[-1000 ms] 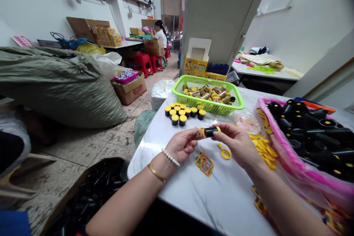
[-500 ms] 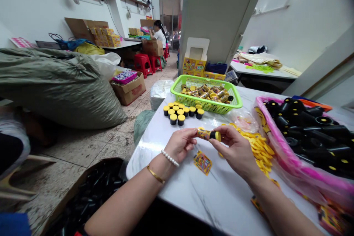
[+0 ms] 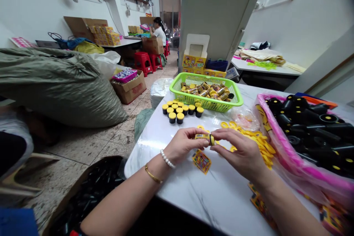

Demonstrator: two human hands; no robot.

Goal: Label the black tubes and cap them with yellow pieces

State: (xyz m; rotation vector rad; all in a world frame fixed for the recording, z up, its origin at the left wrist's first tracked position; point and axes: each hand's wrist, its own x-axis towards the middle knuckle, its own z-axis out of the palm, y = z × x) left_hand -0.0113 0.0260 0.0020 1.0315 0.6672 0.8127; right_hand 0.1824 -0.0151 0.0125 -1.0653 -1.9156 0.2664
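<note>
Both hands meet over the white table around a small labelled tube (image 3: 203, 138) with a yellow printed wrap. My left hand (image 3: 182, 145) pinches its left part between thumb and fingers. At the tube's right end, the fingertips of my right hand (image 3: 239, 152) close on it, covering most of that end. A narrow dark band shows near the right fingers. Just below lies a flat printed label (image 3: 201, 161). Yellow rings (image 3: 260, 142) spread beside and beyond the right hand. Black pots with yellow lids (image 3: 179, 113) stand grouped beyond my left hand.
A green basket (image 3: 235, 100) of labelled tubes stands at the table's back. To the right is a pink-lined tray (image 3: 272, 138) of black tubes. More black pieces (image 3: 91, 195) fill a container at lower left. A large grey-green sack (image 3: 66, 88) and a seated person (image 3: 159, 34) are farther off.
The black section by the tube's right end was exposed and now shows only as a narrow band. Both hands have drawn closer together, with the right fingers over that end.
</note>
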